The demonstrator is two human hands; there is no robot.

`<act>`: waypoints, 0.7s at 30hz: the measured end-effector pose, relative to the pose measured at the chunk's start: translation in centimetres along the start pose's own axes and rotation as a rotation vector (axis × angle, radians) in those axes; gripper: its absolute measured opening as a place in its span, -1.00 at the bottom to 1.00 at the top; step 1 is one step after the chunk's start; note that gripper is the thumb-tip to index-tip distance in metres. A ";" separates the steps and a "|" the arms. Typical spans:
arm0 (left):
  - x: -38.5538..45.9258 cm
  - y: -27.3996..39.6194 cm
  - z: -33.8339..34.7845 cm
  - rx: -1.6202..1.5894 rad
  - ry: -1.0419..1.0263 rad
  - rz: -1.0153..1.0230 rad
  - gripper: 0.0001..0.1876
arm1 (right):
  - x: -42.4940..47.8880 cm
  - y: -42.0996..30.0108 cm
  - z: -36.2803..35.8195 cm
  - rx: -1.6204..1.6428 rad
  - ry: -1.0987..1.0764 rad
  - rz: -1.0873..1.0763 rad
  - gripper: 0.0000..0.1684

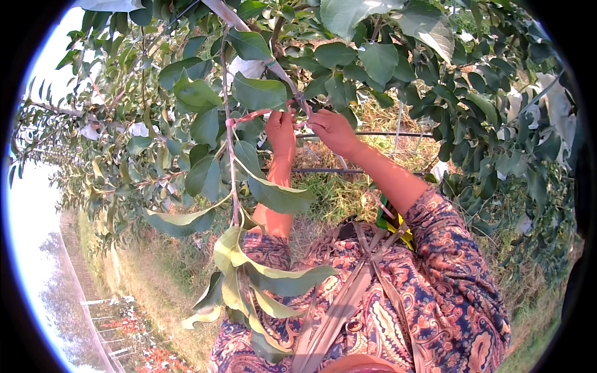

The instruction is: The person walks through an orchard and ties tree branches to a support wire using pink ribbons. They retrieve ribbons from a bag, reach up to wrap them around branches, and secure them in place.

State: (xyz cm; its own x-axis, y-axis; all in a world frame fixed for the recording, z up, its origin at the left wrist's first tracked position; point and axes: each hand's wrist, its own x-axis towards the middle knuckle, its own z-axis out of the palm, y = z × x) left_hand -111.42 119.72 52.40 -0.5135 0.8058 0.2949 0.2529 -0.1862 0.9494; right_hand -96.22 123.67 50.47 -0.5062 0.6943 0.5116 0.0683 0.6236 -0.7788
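Observation:
A pink tie strip (254, 114) loops around a thin hanging shoot (230, 154) and runs right to a thicker apple-tree branch (285, 77). My left hand (281, 133) pinches the strip just below this branch, fingers closed. Close beside it, my right hand (332, 132) has its fingertips closed at the branch, where a short piece of strip shows between the two hands. Those fingertips partly hide the strip. Large green leaves (280, 193) on the shoot hang in front of my left forearm.
Dense foliage (471, 112) surrounds both hands, with white bags (247, 67) among the leaves. Two dark horizontal lines (345, 170) cross behind my forearms above dry grass. Brown straps (343, 307) cross my patterned shirt; something yellow and green (401, 228) hangs at my waist.

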 end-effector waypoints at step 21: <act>4.0 -1.0 -2.0 -0.361 -0.489 -0.601 -0.79 | 2.0 1.0 3.4 -0.242 -0.061 -0.300 -0.87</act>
State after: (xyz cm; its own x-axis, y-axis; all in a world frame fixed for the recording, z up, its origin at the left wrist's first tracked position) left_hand -115.37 122.01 52.87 -0.0436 0.9616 -0.2710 -0.2687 0.2500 0.9302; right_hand -100.07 124.45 49.51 -0.5839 0.4501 0.6756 0.1065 0.8675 -0.4859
